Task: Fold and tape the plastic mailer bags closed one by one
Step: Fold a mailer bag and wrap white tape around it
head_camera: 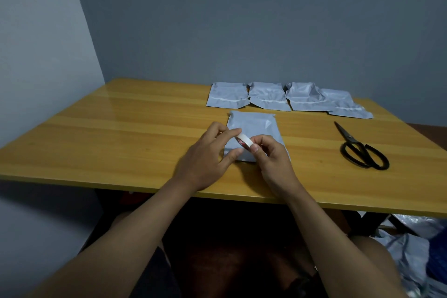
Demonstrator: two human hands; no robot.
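A pale grey plastic mailer bag (pixel 254 126) lies flat on the wooden table (pixel 121 128), straight in front of me. Both hands hover over its near end and share a small white roll of tape (pixel 243 143). My left hand (pixel 208 155) pinches the roll between thumb and fingers from the left. My right hand (pixel 271 155) holds the roll's right side, its thumb pressed on the rim. The near edge of the bag is partly hidden by my hands.
Several folded mailer bags (pixel 268 97) lie in a row along the table's far edge. Black scissors (pixel 360 150) rest on the table to the right. More plastic bags (pixel 411 249) lie on the floor at lower right.
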